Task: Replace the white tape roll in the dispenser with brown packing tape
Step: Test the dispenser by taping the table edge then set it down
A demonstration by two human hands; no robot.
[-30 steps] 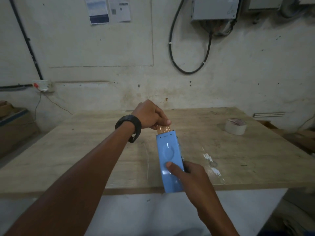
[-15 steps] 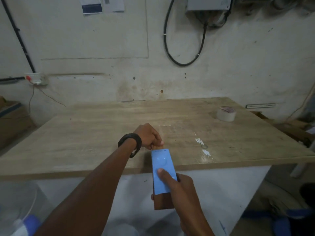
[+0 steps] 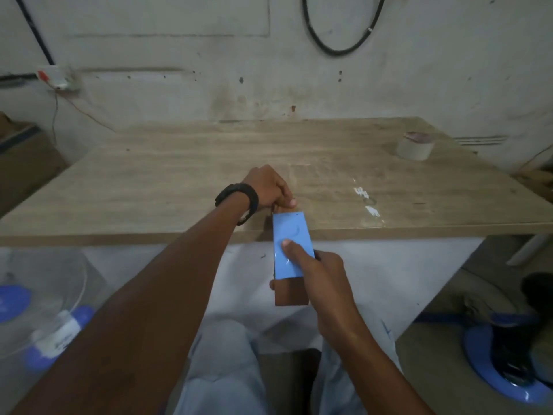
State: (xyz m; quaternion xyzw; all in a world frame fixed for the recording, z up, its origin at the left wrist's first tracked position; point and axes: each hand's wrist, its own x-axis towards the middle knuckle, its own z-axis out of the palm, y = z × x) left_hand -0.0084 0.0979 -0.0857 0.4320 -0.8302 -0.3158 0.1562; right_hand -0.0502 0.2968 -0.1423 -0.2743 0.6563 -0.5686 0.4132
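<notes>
The blue tape dispenser (image 3: 289, 244) hangs in the air at the table's near edge, seen from its flat blue top. My right hand (image 3: 320, 274) grips its near end, the forefinger lying on the blue cover. The brown packing tape (image 3: 291, 292) shows under the dispenser's near end, and a short brown strip sticks out at the far end. My left hand (image 3: 266, 187), with a black wristband, pinches that strip at the front of the dispenser. The white tape roll (image 3: 415, 146) lies flat on the table at the far right.
The wooden table (image 3: 179, 187) stands against a stained wall. White scraps and a small ring (image 3: 368, 202) lie on it right of my hands. A cardboard box (image 3: 21, 157) sits at the left. Clear and blue plastic objects lie on the floor at both sides.
Both hands and the dispenser have come back toward me, from over the table to its near edge. The view has tilted down, so my lap and the floor now show.
</notes>
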